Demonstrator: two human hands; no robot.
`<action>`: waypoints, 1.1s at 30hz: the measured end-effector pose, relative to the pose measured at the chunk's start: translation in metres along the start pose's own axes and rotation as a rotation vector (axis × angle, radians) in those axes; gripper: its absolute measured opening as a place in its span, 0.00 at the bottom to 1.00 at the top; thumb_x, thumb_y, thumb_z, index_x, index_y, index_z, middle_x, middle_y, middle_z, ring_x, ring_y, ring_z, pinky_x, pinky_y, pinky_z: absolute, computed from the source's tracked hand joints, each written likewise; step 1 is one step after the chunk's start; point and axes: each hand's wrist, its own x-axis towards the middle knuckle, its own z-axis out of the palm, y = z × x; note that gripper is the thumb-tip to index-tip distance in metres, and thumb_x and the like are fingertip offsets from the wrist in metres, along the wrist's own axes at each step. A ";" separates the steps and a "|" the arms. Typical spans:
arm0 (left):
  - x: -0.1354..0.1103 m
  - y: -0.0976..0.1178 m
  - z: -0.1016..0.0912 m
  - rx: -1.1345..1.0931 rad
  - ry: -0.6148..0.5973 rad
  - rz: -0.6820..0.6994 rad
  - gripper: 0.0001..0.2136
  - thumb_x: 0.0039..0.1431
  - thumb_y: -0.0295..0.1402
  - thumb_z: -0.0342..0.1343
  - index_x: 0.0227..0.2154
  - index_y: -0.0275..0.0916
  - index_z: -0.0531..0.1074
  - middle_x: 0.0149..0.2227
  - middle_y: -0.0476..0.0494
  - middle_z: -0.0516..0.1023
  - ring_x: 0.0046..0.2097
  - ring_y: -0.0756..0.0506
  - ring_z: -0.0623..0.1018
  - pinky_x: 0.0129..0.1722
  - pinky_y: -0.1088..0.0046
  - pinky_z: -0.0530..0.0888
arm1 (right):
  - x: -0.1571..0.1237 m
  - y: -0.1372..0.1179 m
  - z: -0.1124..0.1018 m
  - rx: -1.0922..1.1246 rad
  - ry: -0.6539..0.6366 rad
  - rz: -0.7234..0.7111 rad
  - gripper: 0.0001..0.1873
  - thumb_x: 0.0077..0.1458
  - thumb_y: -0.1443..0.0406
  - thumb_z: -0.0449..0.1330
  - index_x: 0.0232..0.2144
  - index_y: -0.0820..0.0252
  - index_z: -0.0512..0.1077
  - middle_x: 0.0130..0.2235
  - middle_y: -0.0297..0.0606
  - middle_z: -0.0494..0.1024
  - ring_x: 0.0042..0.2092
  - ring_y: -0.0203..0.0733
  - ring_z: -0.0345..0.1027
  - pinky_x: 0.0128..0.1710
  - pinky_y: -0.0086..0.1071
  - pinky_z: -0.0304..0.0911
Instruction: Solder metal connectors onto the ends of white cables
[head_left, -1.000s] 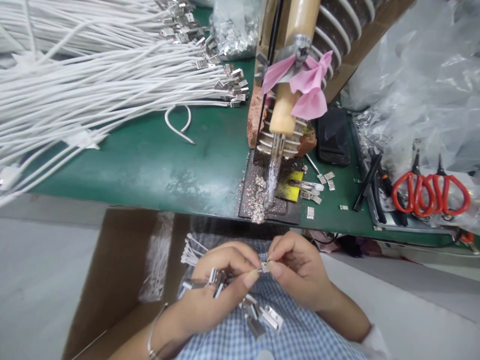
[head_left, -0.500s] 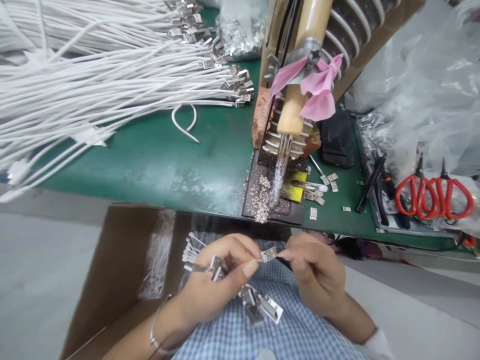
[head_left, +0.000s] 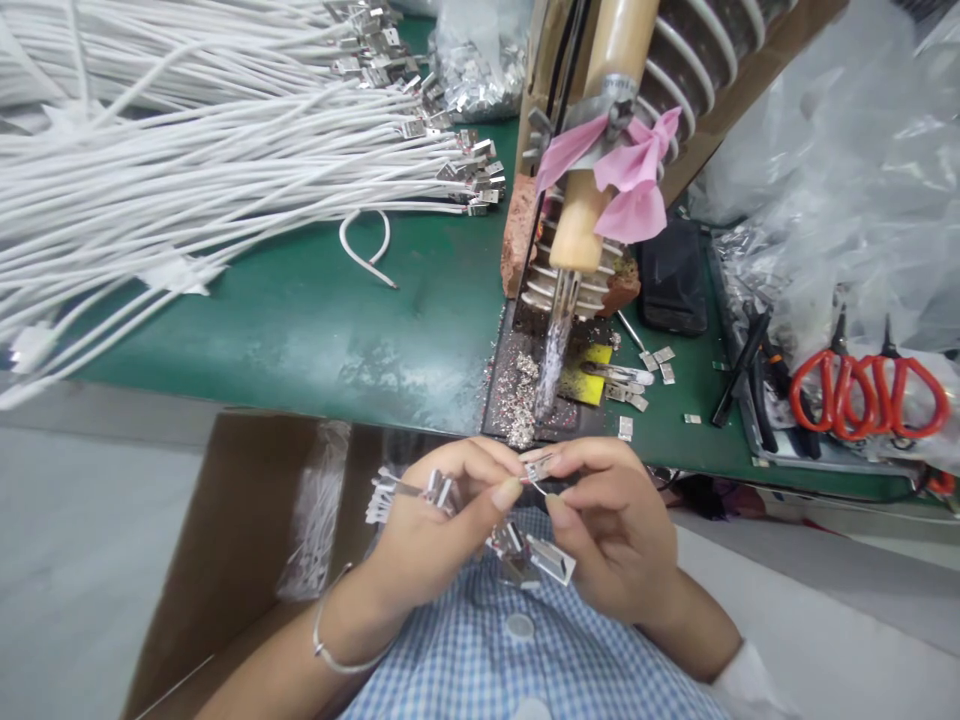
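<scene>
My left hand [head_left: 431,530] is closed around several short white cables [head_left: 379,498] with metal USB plugs [head_left: 551,560], which stick out above and below the fingers. Between its thumb and forefinger one cable's end is pinched, with a small USB plug [head_left: 537,468] at the fingertips. The fingers of my right hand [head_left: 619,520] are closed at that same plug, and a thin white strand [head_left: 537,488] runs from it to the right thumb. Both hands are in front of the bench edge, over a blue checked garment [head_left: 480,630].
A wooden-handled soldering iron [head_left: 577,235], tied with pink cloth [head_left: 630,175], points down at a dark plate with solder crumbs [head_left: 521,400]. White cables [head_left: 225,180] lie left on the green bench [head_left: 300,340]. Red-handled scissors [head_left: 832,395] and a black phone [head_left: 673,280] are right.
Both hands have risen toward the bench edge. My right hand has moved left, from the plug's far end to beside it, and a thin white strand now shows between the hands.
</scene>
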 end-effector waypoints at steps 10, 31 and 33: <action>0.001 -0.007 0.002 -0.023 0.041 -0.037 0.10 0.58 0.36 0.65 0.25 0.37 0.77 0.33 0.46 0.80 0.24 0.53 0.73 0.20 0.80 0.70 | 0.002 0.004 0.003 0.005 0.035 0.018 0.12 0.58 0.75 0.57 0.39 0.53 0.69 0.42 0.38 0.72 0.45 0.44 0.74 0.43 0.42 0.75; 0.002 -0.004 0.004 -0.042 0.055 -0.043 0.10 0.56 0.38 0.67 0.25 0.38 0.77 0.32 0.47 0.80 0.24 0.54 0.71 0.21 0.81 0.68 | -0.001 0.006 0.007 0.073 0.103 0.056 0.13 0.56 0.76 0.57 0.38 0.53 0.70 0.40 0.37 0.73 0.44 0.44 0.74 0.42 0.42 0.74; 0.002 -0.005 0.003 -0.045 0.064 -0.047 0.11 0.56 0.38 0.67 0.25 0.38 0.77 0.32 0.47 0.80 0.25 0.54 0.72 0.21 0.81 0.69 | 0.000 0.006 0.007 0.072 0.106 0.060 0.12 0.57 0.76 0.57 0.38 0.53 0.70 0.40 0.37 0.74 0.44 0.44 0.74 0.42 0.42 0.74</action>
